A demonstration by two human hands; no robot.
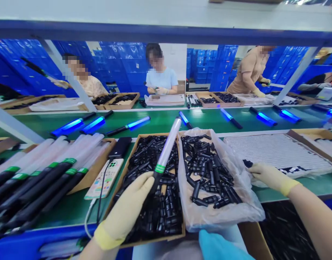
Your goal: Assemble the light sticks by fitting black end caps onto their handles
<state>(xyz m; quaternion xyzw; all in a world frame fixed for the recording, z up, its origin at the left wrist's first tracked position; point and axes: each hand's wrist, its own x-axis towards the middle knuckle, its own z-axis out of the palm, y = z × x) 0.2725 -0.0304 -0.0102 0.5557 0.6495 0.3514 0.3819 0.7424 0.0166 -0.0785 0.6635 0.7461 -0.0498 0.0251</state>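
Note:
My left hand (130,209), in a pale yellow glove, is wrapped round the black handle of a light stick (166,150). The stick has a green band and a frosted, unlit tube, and leans up over a cardboard box (184,231) of short black cylindrical parts. My right hand (271,177), gloved the same way, has its fingers closed at a small dark part (247,163) by the left side of a white tray (279,150). Between my hands stands a plastic-lined box (222,215) of similar black parts.
Many unlit light sticks (60,162) lie in a box at left. A phone (105,178) with cables sits beside it. Glowing blue sticks (139,122) lie on the green belt (160,117). Co-workers (162,77) work opposite; a white shelf (166,14) crosses overhead.

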